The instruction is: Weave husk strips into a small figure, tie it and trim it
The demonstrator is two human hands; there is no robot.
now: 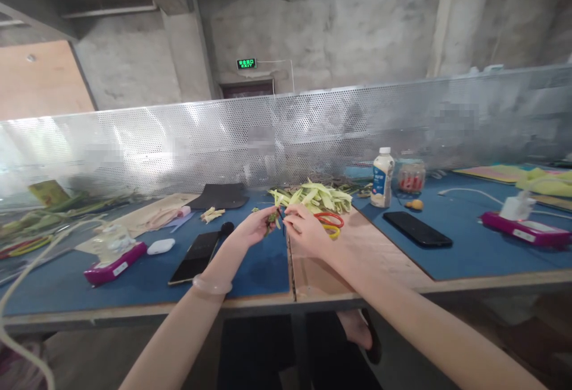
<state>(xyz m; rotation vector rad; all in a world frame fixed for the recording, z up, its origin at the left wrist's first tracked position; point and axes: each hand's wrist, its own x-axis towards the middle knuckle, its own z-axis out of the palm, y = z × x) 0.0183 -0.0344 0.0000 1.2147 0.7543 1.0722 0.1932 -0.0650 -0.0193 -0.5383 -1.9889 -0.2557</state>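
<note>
Over the middle of the table, my left hand closes around a small green bundle of plant material. Close beside it, my right hand is closed in a pinch at a thin dark strip that runs between the two hands. Its exact kind is too small to make out. Just behind the hands lies a pile of pale green leaf strips. Scissors with red and yellow handles rest to the right of my right hand, their blades hidden.
A phone and a white earphone case lie left, near a purple power strip. At right are a bottle, a jar, another phone and a second purple power strip. A perforated metal screen stands behind.
</note>
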